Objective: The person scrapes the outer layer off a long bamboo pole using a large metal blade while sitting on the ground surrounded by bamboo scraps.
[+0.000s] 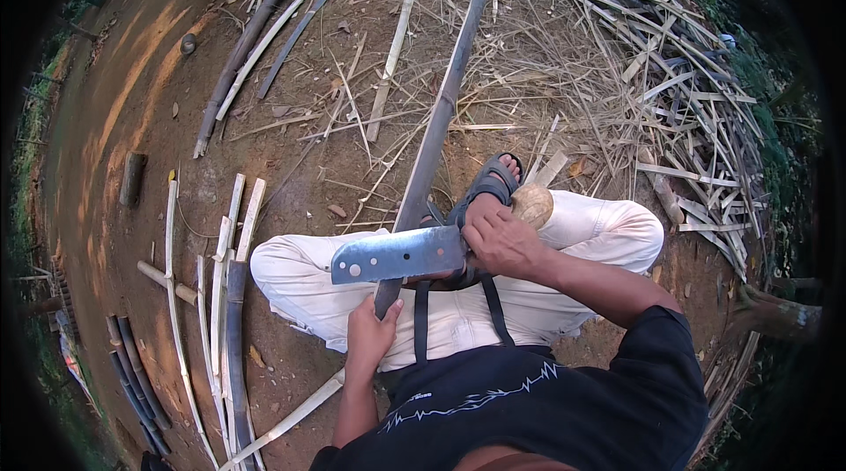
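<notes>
In my right hand (504,240) is a broad cleaver (401,255), the fingers wrapped round its handle. A rounded wooden knob (532,204) shows beyond that fist, and the steel blade with several round spots points left. My left hand (372,334) is closed round the near end of a long dark bamboo strip (438,118), which runs away from me over my lap to the far edge. The blade lies across this strip just beyond my left hand; whether its edge touches the bamboo I cannot tell. I sit with legs folded, a sandalled foot (495,178) beside the strip.
Split bamboo strips (227,295) lie on the ground to my left, with dark bamboo lengths (137,374) farther out. A big heap of split pieces (696,118) rises at the right. Thin shavings (538,74) litter the earth ahead. More long bamboo (251,57) lies far left.
</notes>
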The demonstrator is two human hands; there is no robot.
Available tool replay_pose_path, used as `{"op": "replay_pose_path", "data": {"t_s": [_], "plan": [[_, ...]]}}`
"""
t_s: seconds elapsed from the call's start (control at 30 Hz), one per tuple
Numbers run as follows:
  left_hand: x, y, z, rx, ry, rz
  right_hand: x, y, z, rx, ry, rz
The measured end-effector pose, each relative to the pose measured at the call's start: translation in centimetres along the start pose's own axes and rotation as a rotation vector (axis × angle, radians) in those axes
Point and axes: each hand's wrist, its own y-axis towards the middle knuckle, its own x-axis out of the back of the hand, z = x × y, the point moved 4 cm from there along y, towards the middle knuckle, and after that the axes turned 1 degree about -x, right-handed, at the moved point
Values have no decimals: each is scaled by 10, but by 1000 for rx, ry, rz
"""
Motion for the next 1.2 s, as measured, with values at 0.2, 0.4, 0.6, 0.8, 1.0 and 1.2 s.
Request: {"op": "replay_pose_path", "data": {"t_s": [0.2, 0.4, 0.6, 0.8, 1.0, 1.2], "plan": [[2, -45, -15, 45, 82, -28, 8, 21, -116, -692, 13, 158], [9, -50, 8, 87, 60, -41, 14, 28, -57, -149, 1, 67], [20, -67, 9, 195, -46, 6, 6, 53, -144, -656, -8, 110], [24, -56, 38, 169, -139, 38, -1, 46, -79, -159, -46, 132], [25, -56, 39, 235, -324, 210, -2, 55, -183, -817, -33, 159], [40, -42, 23, 243, -276, 138, -14, 18, -207, -999, 261, -60]]}}
